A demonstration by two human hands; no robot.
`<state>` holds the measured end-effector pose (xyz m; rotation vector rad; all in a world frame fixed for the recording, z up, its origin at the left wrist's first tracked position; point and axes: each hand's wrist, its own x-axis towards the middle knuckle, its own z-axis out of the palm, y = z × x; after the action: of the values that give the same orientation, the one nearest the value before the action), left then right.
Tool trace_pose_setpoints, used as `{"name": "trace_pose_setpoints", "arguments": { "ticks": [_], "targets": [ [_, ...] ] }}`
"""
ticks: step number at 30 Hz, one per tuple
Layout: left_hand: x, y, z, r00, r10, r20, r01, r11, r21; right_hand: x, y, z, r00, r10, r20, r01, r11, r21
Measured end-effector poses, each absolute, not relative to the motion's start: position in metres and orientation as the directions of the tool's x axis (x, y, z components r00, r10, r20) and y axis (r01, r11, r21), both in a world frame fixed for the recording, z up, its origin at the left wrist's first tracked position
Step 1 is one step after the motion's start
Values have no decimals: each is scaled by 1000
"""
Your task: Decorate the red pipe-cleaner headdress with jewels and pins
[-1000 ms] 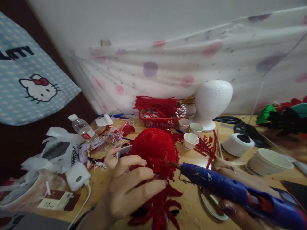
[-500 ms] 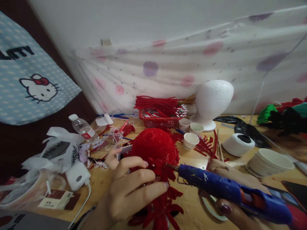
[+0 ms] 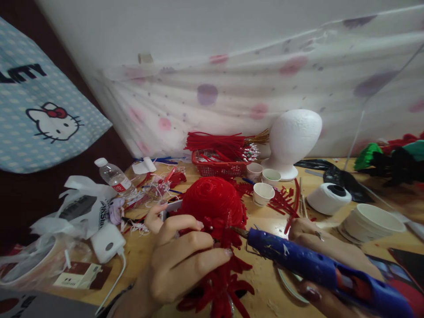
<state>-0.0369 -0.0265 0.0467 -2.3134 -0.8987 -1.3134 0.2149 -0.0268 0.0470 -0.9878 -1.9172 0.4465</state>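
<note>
A round red dome (image 3: pixel 212 198), its fuzzy surface wound in rings, stands on the table in the middle, with small pearly beads on its near side. My left hand (image 3: pixel 182 260) is closed on the dome's near edge, fingers bent; what lies beneath the fingertips is partly hidden. Below hang red petals (image 3: pixel 228 287) of a fuzzy flower. My right hand (image 3: pixel 314 243) is wrapped round a blue glue gun (image 3: pixel 298 260). Its metal nozzle points left and meets the red trim close to my left fingertips. A shiny, clear streak shows just above the nozzle.
Behind the dome stands a red basket (image 3: pixel 221 169) with red fuzzy stems. Paper cups (image 3: pixel 263 194), a white foam head (image 3: pixel 294 141) and a thread cone (image 3: pixel 328 198) stand to the right. A water bottle (image 3: pixel 114 179), plastic bags and a white charger (image 3: pixel 107 243) lie left.
The glue gun and my right hand have shifted slightly, with the gun's rear end lower. A shiny streak now shows above the nozzle. My left hand stays nearly still.
</note>
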Motion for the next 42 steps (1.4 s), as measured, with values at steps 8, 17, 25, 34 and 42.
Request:
{"name": "trace_pose_setpoints", "arguments": {
  "ticks": [8,17,25,34,42],
  "targets": [
    [-32,-26,47,330,361,872,655,-753,64,217,-26,48,-392,702,595,471,708,-526],
    [-53,-27,41,457,329,826,636,-771,-45,247,-48,16,194,926,323,375,234,-897],
    [-68,-35,28,428,446,786,652,-755,74,287,-24,-40,303,950,81,630,-136,-765],
    [-65,-37,23,378,446,811,657,-747,104,268,14,-61,209,977,31,735,-136,-664],
    [-69,-29,14,332,446,831,643,-752,147,297,-18,-43,199,978,67,776,-115,-621]
  ]
}}
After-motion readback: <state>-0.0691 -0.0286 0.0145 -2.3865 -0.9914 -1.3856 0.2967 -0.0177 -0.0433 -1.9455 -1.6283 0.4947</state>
